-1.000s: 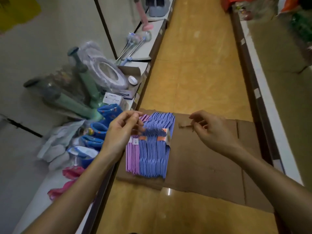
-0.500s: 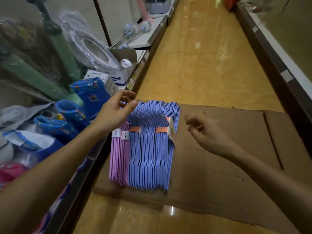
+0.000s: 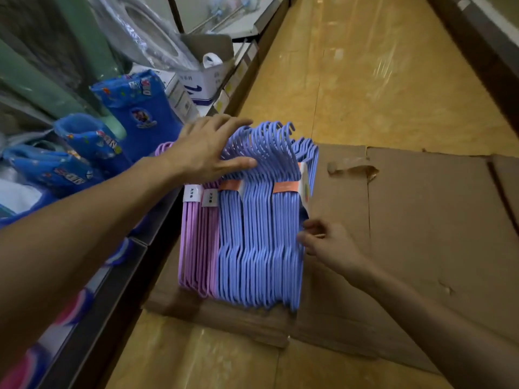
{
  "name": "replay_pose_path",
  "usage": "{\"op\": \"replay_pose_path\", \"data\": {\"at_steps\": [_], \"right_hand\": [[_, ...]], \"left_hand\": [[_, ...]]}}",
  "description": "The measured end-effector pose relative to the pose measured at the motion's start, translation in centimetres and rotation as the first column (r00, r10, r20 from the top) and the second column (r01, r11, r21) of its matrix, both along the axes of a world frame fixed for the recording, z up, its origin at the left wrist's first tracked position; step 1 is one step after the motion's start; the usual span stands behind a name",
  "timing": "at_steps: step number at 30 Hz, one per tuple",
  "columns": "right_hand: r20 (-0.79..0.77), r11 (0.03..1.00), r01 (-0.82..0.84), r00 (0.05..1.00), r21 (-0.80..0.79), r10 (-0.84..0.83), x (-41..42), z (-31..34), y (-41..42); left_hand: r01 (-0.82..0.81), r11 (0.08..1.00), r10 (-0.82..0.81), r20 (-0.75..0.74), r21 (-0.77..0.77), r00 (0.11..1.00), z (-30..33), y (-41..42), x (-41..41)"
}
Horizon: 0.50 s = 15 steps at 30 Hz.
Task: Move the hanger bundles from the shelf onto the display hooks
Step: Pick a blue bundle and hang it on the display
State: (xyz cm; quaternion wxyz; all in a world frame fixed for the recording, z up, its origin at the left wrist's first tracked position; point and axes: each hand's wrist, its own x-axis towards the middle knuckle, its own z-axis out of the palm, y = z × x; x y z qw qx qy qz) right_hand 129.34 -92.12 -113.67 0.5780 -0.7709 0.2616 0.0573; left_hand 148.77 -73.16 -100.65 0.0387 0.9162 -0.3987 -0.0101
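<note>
**Hanger bundles on floor cardboard, both hands at the stack**

The hanger bundles stand on edge in a row on a flattened cardboard sheet (image 3: 421, 220) laid over the yellow tiled floor (image 3: 379, 66), just beside the dark front edge of a low shelf (image 3: 118, 282). The blue hanger bundles (image 3: 252, 248) make up most of the row; the pink hanger bundles (image 3: 196, 242) sit at its left end, nearest the shelf. Orange paper bands (image 3: 285, 187) wrap the blue bundles; white labels (image 3: 191, 193) wrap the pink ones. The hooks point away from the camera.

The left hand (image 3: 207, 148) lies on top of the hook end of the row, fingers straight and spread, the thumb pressed along the blue hooks. The fingers reach over the far side of the hooks. It grips nothing.

The right hand (image 3: 325, 242) is at the right face of the blue bundles, about halfway along their length. Its fingertips touch the outermost hangers, lightly bent. Whether they pinch a hanger or merely press against it cannot be told from this view.

On the shelf to the left stand blue patterned children's boots (image 3: 140, 108), a white box with blue print (image 3: 203, 85) and plastic-wrapped goods (image 3: 146, 32) behind them. A torn flap (image 3: 354, 168) shows in the cardboard, right of the hooks.
</note>
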Motion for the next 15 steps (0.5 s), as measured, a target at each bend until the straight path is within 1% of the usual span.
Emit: {"op": "replay_pose_path", "data": {"at_steps": [4, 6, 9, 10, 12, 14, 15], "right_hand": [[-0.046, 0.976, -0.031, 0.998, 0.214, 0.042, 0.8, -1.6, 1.3], [-0.077, 0.938, -0.013, 0.996, 0.346, 0.042, 1.0, -2.3, 2.0], [-0.097, 0.867, 0.025, 0.995, 0.498, 0.027, 1.2, -2.6, 3.3], [-0.108, 0.831, 0.06, 0.994, 0.553, 0.0, 1.2, -2.7, 3.8], [-0.152, 0.729, 0.143, 0.987, 0.669, -0.055, 1.4, -2.4, 4.2], [-0.201, 0.618, 0.19, 0.978, 0.763, -0.052, 1.5, -2.1, 4.2], [-0.217, 0.579, 0.195, 0.976, 0.792, -0.031, 1.6, -2.0, 4.1]], "left_hand": [[0.009, 1.0, -0.009, -0.02, 0.003, 1.0, -0.6, -1.1, 0.6], [0.021, 1.0, -0.021, 0.001, 0.023, 1.0, -1.1, -1.4, 0.8], [0.014, 0.999, -0.015, 0.022, 0.043, 1.0, -1.7, -1.8, 1.2], [0.012, 0.999, -0.014, 0.026, 0.045, 1.0, -1.8, -1.9, 1.3], [0.01, 0.998, -0.012, 0.043, 0.054, 0.999, -2.0, -2.2, 1.4], [0.003, 0.998, -0.008, 0.076, 0.06, 0.997, -2.2, -2.5, 1.4], [-0.003, 0.998, -0.003, 0.097, 0.062, 0.995, -2.4, -2.6, 1.3]]}}
